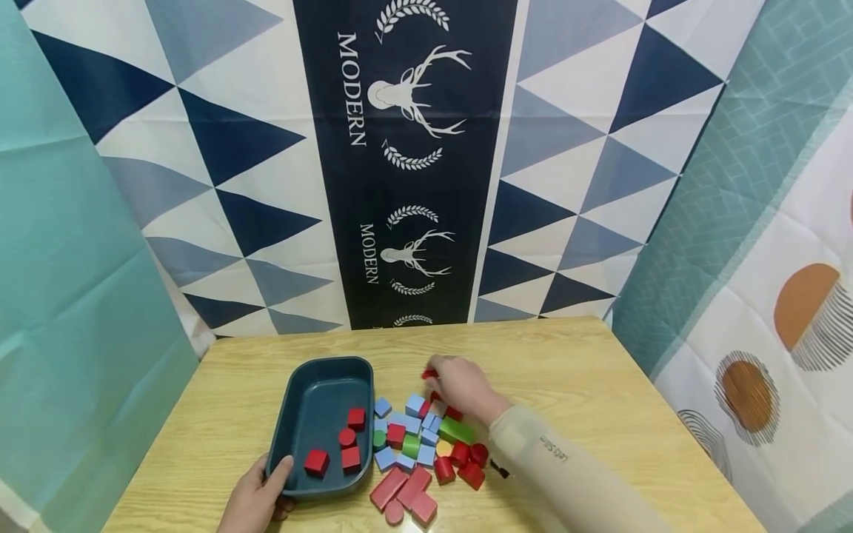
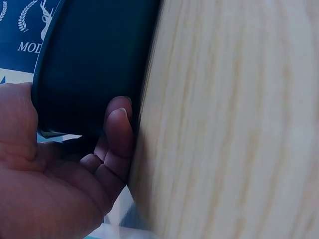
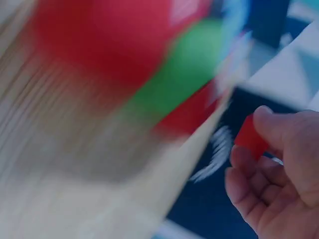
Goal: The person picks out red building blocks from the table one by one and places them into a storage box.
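My left hand (image 1: 256, 494) grips the near left corner of a dark teal tray (image 1: 288, 414), thumb over the rim and fingers curled beneath; the left wrist view shows the fingers against the tray's outer wall (image 2: 94, 64). Several red blocks, among them a red cube (image 1: 316, 463), lie inside the tray. Above the far side of the block pile, my right hand (image 1: 461, 385) pinches a small red block (image 3: 250, 137) between thumb and fingers. Under that hand lie a green block (image 1: 456, 431) and more red blocks, partly hidden by the forearm.
Right of the tray spreads a loose pile with several blue blocks (image 1: 404, 423), a yellow piece (image 1: 444, 448) and a red cylinder (image 1: 443, 470). Long pinkish-red blocks (image 1: 389, 488) lie nearest the front. A patterned cloth (image 1: 413, 222) hangs behind the wooden table (image 1: 566, 370).
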`<action>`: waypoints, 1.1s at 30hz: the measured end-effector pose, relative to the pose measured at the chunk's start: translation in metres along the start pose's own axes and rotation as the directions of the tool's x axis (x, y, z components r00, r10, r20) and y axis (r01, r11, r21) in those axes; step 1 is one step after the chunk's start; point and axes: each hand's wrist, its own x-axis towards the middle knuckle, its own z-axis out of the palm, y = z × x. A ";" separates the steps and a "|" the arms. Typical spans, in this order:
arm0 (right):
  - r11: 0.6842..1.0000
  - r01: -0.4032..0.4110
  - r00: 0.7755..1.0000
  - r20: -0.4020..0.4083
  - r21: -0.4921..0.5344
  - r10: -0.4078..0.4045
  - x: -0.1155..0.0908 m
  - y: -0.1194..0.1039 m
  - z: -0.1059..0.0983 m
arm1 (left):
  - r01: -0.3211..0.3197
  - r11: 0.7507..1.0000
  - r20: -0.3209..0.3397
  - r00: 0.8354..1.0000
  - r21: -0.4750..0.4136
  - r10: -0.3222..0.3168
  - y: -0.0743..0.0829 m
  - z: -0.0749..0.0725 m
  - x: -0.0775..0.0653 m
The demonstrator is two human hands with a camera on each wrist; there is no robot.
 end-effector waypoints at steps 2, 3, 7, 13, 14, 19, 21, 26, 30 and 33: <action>0.993 0.118 0.993 -0.017 -0.002 -0.118 -0.001 -0.027 -0.001 | 0.002 1.000 -0.001 1.000 0.000 -0.002 0.001 -0.001 0.000; 0.984 0.179 0.984 -0.012 0.006 -0.179 -0.003 -0.042 -0.001 | 0.002 1.000 -0.001 1.000 0.001 -0.002 0.001 -0.001 0.000; 0.913 0.406 0.911 0.070 0.029 -0.408 -0.014 -0.093 0.008 | -0.003 1.000 0.005 1.000 -0.002 0.003 0.001 -0.001 0.000; 0.854 0.510 0.803 0.302 0.100 -0.514 -0.024 -0.132 0.034 | -0.016 1.000 -0.002 1.000 -0.014 0.016 0.001 0.002 0.000; 0.859 0.502 0.797 0.330 0.104 -0.506 -0.024 -0.135 0.037 | -0.017 1.000 -0.002 1.000 -0.016 0.017 0.001 0.002 0.000; 0.885 0.451 0.799 0.388 0.118 -0.459 -0.018 -0.138 0.042 | -0.015 1.000 0.001 1.000 -0.021 0.015 0.001 0.002 0.000; 0.888 0.445 0.799 0.395 0.117 -0.453 -0.016 -0.138 0.042 | -0.015 1.000 0.000 1.000 -0.021 0.015 0.001 0.001 0.000; 0.896 0.427 0.806 0.398 0.122 -0.438 -0.014 -0.137 0.043 | -0.016 1.000 -0.005 1.000 -0.019 0.016 0.001 0.001 0.001; 0.894 0.429 0.816 0.371 0.127 -0.444 -0.017 -0.134 0.039 | -0.017 1.000 -0.002 1.000 -0.015 0.017 -0.001 0.000 0.002; 0.874 0.473 0.822 0.301 0.114 -0.484 -0.021 -0.127 0.033 | -0.014 1.000 0.001 1.000 -0.014 0.014 -0.002 0.000 0.001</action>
